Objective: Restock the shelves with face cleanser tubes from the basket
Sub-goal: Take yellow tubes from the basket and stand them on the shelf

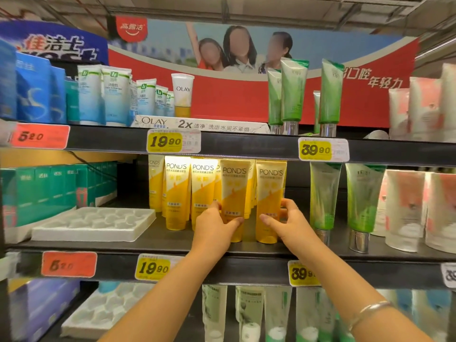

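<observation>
The left hand [217,225] grips one yellow tube [233,193] low on its body, thumb across the front and fingers round the left side. The right hand [287,222] grips the next tube [269,193] the same way, thumb on the front, fingers curled round its right edge. Both tubes stand cap-down at the front edge of the middle shelf [158,243], just apart from each other, with more yellow tubes [176,193] beside and behind them to the left. The basket is not in view.

These tubes look light, with soft squeezable walls and a glossy skin that could slip; the flat crimped top is thin and gives no hold. The firm place is low, near the cap, where the hands are already. Standing on a small cap, each tube probably tips easily, so a nudge could topple its neighbours.

Green tubes [323,196] stand toward the shelf's right end, and a white tray [93,223] lies toward the left.
</observation>
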A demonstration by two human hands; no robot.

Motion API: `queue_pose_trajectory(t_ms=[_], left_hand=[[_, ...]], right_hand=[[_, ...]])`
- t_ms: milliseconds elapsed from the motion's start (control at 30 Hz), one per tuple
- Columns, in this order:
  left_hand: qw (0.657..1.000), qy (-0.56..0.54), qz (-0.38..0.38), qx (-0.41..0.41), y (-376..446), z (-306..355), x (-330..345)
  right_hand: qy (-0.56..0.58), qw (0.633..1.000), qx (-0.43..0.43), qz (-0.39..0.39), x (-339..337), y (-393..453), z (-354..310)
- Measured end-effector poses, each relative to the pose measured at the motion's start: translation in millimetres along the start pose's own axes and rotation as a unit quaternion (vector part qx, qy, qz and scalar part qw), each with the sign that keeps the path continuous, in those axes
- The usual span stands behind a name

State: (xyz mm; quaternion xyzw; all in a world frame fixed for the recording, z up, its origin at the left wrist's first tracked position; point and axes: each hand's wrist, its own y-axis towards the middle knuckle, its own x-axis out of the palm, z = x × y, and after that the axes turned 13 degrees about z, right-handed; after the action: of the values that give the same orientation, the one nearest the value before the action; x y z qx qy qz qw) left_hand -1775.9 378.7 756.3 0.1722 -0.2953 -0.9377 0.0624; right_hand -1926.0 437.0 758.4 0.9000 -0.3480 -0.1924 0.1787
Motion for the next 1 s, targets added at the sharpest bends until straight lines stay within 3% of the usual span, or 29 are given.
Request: queue_pose_trajectory(t_ms=[333,533,1000], left_hand=[[0.998,0.053,0.039,-0.003,-3.0,2.7,11.2],[0.987,0.150,0.054,0.013,0.6,4.9,14.3],[0.981,0.192,0.028,0.000,7.3,6.1,17.8]], right_hand=[[-0.097,0.994,-0.027,0.049,9.9,-2.2,0.8],[-0.114,0.992,-0.012,0.054,22.5,6.9,0.0],[-0.098,0.994,0.008,0.052,36.7,14.0,-0.2]])
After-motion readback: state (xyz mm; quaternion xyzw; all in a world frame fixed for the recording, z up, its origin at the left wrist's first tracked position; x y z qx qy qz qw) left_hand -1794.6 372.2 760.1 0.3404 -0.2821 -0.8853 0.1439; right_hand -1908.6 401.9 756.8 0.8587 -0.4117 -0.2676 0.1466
